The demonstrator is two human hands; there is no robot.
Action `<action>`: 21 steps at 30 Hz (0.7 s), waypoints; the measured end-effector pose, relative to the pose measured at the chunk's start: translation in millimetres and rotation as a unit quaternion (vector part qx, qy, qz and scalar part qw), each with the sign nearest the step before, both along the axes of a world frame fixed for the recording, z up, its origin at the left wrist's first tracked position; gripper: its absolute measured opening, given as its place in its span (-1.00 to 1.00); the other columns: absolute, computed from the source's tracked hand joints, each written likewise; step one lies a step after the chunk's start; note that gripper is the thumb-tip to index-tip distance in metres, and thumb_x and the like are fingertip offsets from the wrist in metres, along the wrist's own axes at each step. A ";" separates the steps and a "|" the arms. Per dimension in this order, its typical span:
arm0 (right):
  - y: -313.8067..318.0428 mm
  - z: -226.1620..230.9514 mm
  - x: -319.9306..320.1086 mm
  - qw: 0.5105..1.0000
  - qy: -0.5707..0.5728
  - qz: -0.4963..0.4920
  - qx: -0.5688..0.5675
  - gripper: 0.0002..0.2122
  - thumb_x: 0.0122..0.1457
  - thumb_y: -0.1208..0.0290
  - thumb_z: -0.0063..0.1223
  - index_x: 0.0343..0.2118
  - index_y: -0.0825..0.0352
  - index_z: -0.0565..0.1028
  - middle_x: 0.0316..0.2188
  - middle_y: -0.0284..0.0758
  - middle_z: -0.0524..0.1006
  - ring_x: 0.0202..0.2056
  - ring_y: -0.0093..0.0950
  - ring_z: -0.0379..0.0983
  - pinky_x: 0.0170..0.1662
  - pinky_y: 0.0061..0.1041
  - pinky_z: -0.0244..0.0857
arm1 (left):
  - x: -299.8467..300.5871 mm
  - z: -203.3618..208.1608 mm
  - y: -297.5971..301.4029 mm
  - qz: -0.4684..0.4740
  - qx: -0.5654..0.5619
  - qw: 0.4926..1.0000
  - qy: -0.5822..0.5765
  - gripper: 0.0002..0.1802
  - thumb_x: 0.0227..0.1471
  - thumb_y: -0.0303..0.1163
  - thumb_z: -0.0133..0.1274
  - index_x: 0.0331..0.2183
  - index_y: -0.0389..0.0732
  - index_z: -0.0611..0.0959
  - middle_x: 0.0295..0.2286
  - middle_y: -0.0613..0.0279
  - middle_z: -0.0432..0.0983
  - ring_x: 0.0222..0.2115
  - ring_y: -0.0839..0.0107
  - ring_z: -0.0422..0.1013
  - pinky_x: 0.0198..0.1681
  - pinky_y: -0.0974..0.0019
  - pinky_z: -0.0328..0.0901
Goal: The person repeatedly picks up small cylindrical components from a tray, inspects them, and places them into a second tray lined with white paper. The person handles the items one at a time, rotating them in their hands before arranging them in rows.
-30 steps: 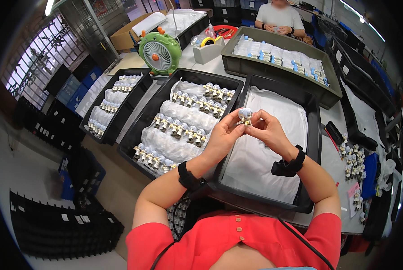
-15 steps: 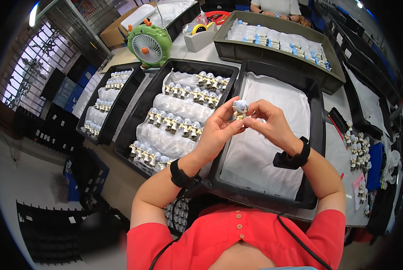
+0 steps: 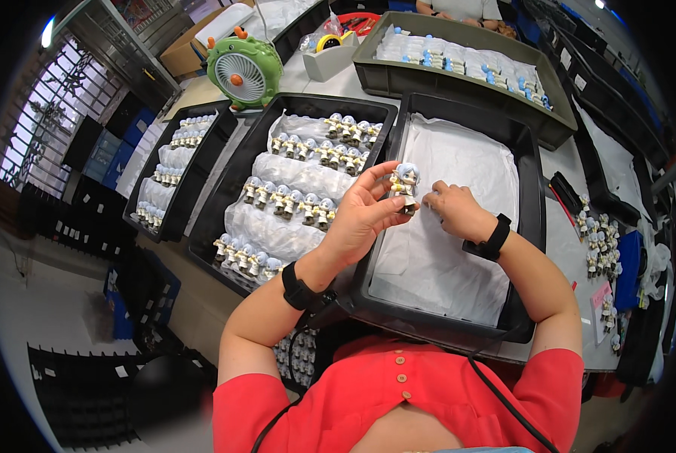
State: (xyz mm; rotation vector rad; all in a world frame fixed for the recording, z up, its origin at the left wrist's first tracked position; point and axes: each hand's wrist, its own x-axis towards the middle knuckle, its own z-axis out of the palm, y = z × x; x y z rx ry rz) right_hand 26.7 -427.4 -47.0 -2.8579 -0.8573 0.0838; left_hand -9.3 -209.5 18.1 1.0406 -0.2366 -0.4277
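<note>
1. One black tray stands nearest, its near wall just in front of the red shirt. Its white sheet spreads broadly between the walls, giving open room below and around the hands.

2. The left hand is closed narrowly, pinching one small figurine with its thumb and fingers. The figurine is held almost upright, head upward, above the left part of the tray.

3. The right hand is above the sheet, apart from the figurine, with fingers bent and close together. I cannot tell if something is between them.

4. To the left, just beside, the second black tray carries rows of similar figurines between rolls of white wrapping. Its edge leaves little room.

5. To the right, past the tray wall, loose figurines lie crowded on the surface.

6. Farther away, an olive tray with blue-haired figurines borders the far side; a green fan stands to its left.
</note>
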 end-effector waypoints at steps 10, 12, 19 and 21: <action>22.9 69.7 -18.1 0.914 0.050 0.037 0.401 -0.34 -0.19 0.54 0.20 0.07 0.23 0.23 -0.07 -0.23 0.29 -0.09 -0.34 0.34 -0.10 -0.44 0.33 | -3.2 3.0 1.0 0.051 0.041 0.996 -0.067 -0.34 -0.03 -0.58 0.01 0.11 -0.15 0.17 -0.09 0.20 0.27 -0.16 0.41 0.38 -0.15 0.34 0.34; 22.3 73.8 -23.3 0.903 0.028 0.035 0.427 -0.34 -0.18 0.54 0.20 0.08 0.23 0.21 -0.06 -0.24 0.29 -0.05 -0.34 0.31 -0.07 -0.43 0.33 | -3.0 3.6 -0.4 0.057 0.047 0.994 -0.079 -0.33 -0.03 -0.58 0.02 0.11 -0.15 0.16 -0.09 0.20 0.26 -0.15 0.42 0.37 -0.15 0.33 0.34; 25.1 77.6 -26.9 0.875 -0.026 0.084 0.477 -0.27 -0.21 0.60 0.21 0.12 0.20 0.18 -0.03 -0.24 0.28 -0.02 -0.36 0.28 -0.04 -0.40 0.32 | -2.5 4.5 -0.2 0.057 0.045 0.996 -0.053 -0.35 -0.02 -0.56 0.00 0.11 -0.15 0.16 -0.09 0.19 0.28 -0.14 0.43 0.35 -0.13 0.29 0.33; 23.3 78.8 -26.2 0.882 -0.030 0.083 0.463 -0.26 -0.22 0.61 0.21 0.12 0.19 0.17 -0.04 -0.24 0.29 -0.03 -0.36 0.28 -0.04 -0.40 0.32 | -2.1 4.8 -0.6 0.054 0.047 0.996 -0.049 -0.35 -0.01 -0.54 0.00 0.11 -0.15 0.16 -0.10 0.19 0.30 -0.15 0.43 0.36 -0.14 0.30 0.33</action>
